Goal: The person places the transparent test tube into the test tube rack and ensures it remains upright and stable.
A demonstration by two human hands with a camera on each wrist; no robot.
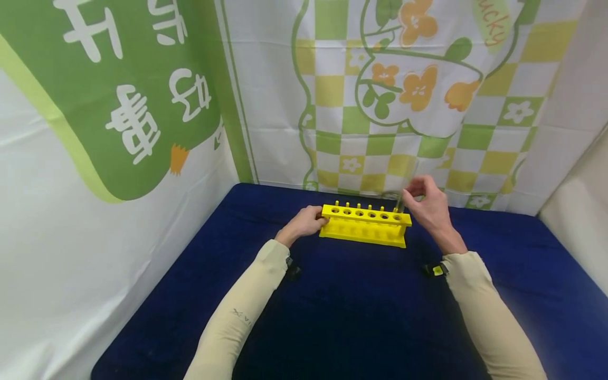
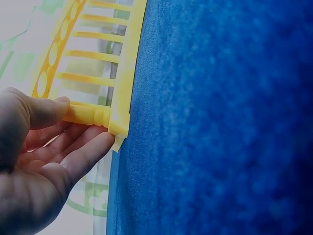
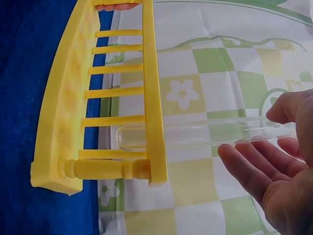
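A yellow test tube rack [image 1: 363, 237] stands on the dark blue table, with a row of holes along its top bar and pegs behind. My left hand [image 1: 306, 220] grips the rack's left end; in the left wrist view its thumb and fingers [image 2: 90, 149] close around the end post [image 2: 83, 115]. At the opposite end, my right hand [image 1: 429, 206] pinches a clear glass test tube [image 3: 193, 134] by its upper part. The tube stands nearly upright, leaning slightly right. Its rounded lower end shows past the top bar [image 3: 155, 98], between bar and base, near the last peg.
Behind the rack hangs a white curtain [image 1: 271, 105] with green and yellow checks and orange flowers. A green printed cloth [image 1: 142, 174] hangs at the left. The blue tabletop [image 1: 361, 306] stretches in front of the rack and to both sides.
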